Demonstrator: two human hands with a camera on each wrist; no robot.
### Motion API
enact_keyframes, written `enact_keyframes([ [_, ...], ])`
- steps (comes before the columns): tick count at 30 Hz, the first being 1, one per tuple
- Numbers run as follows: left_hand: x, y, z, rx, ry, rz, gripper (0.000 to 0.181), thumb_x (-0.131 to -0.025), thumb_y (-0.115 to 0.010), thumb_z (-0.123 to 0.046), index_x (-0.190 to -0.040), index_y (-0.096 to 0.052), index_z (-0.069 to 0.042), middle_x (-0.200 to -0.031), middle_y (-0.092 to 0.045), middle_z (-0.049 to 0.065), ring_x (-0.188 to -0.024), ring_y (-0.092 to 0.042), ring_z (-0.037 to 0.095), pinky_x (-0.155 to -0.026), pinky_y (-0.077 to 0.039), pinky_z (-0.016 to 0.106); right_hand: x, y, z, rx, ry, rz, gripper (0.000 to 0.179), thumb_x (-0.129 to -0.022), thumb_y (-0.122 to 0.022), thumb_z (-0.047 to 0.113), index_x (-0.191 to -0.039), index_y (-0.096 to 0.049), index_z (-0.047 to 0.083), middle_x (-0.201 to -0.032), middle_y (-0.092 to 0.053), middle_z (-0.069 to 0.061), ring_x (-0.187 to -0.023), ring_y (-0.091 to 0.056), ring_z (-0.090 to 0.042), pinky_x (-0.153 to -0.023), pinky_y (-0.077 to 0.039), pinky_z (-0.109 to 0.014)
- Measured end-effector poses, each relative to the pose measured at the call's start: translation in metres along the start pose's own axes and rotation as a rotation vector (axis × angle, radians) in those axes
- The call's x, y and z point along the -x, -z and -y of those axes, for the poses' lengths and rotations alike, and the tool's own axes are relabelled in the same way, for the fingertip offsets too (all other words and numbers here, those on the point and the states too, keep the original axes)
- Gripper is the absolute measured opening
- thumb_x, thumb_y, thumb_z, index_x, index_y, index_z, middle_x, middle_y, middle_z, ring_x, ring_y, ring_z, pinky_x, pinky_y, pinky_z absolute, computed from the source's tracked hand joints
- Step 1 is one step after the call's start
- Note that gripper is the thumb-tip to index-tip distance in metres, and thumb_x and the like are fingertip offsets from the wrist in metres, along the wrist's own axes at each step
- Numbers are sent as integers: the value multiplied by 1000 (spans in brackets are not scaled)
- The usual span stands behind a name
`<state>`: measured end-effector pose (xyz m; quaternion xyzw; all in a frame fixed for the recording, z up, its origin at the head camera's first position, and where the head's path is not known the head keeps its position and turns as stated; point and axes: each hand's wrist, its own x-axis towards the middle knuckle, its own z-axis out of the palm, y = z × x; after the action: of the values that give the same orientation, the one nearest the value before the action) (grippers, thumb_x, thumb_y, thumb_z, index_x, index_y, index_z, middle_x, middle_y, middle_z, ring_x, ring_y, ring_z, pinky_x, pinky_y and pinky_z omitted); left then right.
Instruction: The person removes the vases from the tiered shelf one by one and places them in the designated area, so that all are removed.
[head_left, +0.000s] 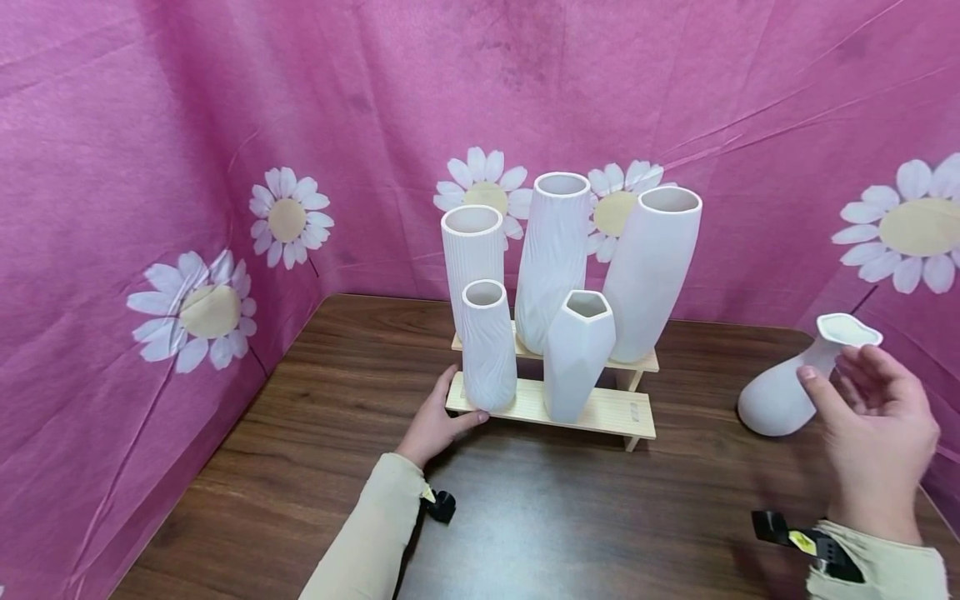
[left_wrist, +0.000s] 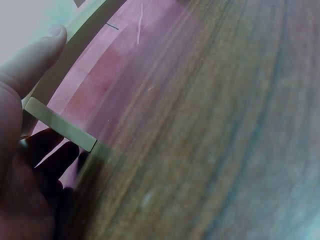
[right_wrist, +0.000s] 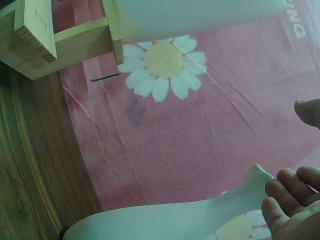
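Note:
My left hand (head_left: 435, 427) grips the left end of a two-tier wooden stand (head_left: 618, 408). Its thumb lies along the lower board's front edge, and in the left wrist view the fingers reach behind the stand's leg (left_wrist: 62, 125). At the right, a white vase with a wavy rim (head_left: 780, 396) stands on the table. My right hand (head_left: 881, 437) is beside that vase's neck, fingers loosely bent. The right wrist view shows the thumb (right_wrist: 309, 112) well apart from the vase, with the fingertips close to its flared rim.
On the lower board stand a small rippled vase (head_left: 489, 358) and a faceted vase (head_left: 577, 358). Behind them, the upper board bears a ribbed vase (head_left: 472, 250), a tall rippled vase (head_left: 553, 258) and a smooth vase (head_left: 654, 275). Pink daisy-print cloth (head_left: 390, 100) backs the wooden table (head_left: 300, 417).

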<state>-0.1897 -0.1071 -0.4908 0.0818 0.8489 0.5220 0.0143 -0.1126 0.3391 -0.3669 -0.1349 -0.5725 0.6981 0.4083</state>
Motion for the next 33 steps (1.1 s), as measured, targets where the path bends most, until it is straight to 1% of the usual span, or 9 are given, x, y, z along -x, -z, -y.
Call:
enact_keyframes([
  [6,0,0,0,1,0,-1,104,-78,-87,-38,-158,-27,-9,-153,-43,17,-140,-40,32,-114,-32,51,1,-1,-3,208,34,24,55,-77,-80,-8,-128,-65,5,-110,-69,5,-105,-62,-8,-89,-47,-8],
  [8,1,1,0,6,2,-2,104,-78,-87,-37,-158,-27,-9,-153,-43,17,-140,-40,32,-114,-32,51,2,-2,-4,233,39,33,54,-77,-80,-7,-128,-66,5,-109,-69,6,-103,-63,-7,-88,-47,-8],
  [12,3,1,2,12,8,-5,103,-78,-87,-35,-158,-27,-11,-154,-43,16,-140,-40,31,-115,-32,50,3,-4,-6,214,44,56,51,-78,-80,-8,-126,-67,4,-106,-70,5,-98,-64,-7,-85,-47,-7],
  [14,3,1,2,10,10,-7,103,-78,-87,-36,-158,-27,-11,-154,-43,16,-140,-40,31,-114,-32,50,4,-5,-7,224,53,66,51,-78,-79,-8,-126,-67,3,-105,-70,6,-96,-64,-6,-84,-47,-7],
  [16,3,0,2,6,10,-7,103,-78,-87,-37,-158,-28,-12,-153,-43,16,-140,-41,31,-114,-33,51,5,-6,-8,242,67,79,51,-78,-79,-8,-126,-66,3,-105,-70,6,-95,-65,-5,-85,-47,-7],
  [21,2,0,3,-2,9,-10,103,-78,-87,-38,-158,-28,-13,-153,-44,16,-139,-41,32,-114,-33,51,8,-8,-10,210,75,109,52,-77,-77,-14,-126,-66,2,-105,-70,5,-96,-65,-6,-87,-47,-9],
  [24,2,0,2,0,7,-8,103,-78,-87,-38,-158,-28,-13,-153,-44,16,-140,-41,31,-114,-33,51,9,-9,-10,179,60,119,53,-76,-76,-16,-125,-67,3,-105,-70,4,-97,-65,-7,-88,-47,-9],
  [29,2,0,1,7,4,-5,102,-78,-87,-37,-158,-28,-13,-153,-44,15,-140,-41,31,-114,-32,50,12,-12,-10,162,20,138,53,-76,-75,-17,-122,-68,8,-105,-70,4,-99,-65,-6,-88,-47,-9],
  [33,2,0,1,11,5,-5,102,-78,-87,-37,-158,-28,-13,-153,-43,15,-140,-40,31,-114,-32,51,16,-15,-11,133,8,166,51,-76,-73,-19,-121,-67,6,-107,-70,2,-100,-65,-7,-90,-46,-9],
])
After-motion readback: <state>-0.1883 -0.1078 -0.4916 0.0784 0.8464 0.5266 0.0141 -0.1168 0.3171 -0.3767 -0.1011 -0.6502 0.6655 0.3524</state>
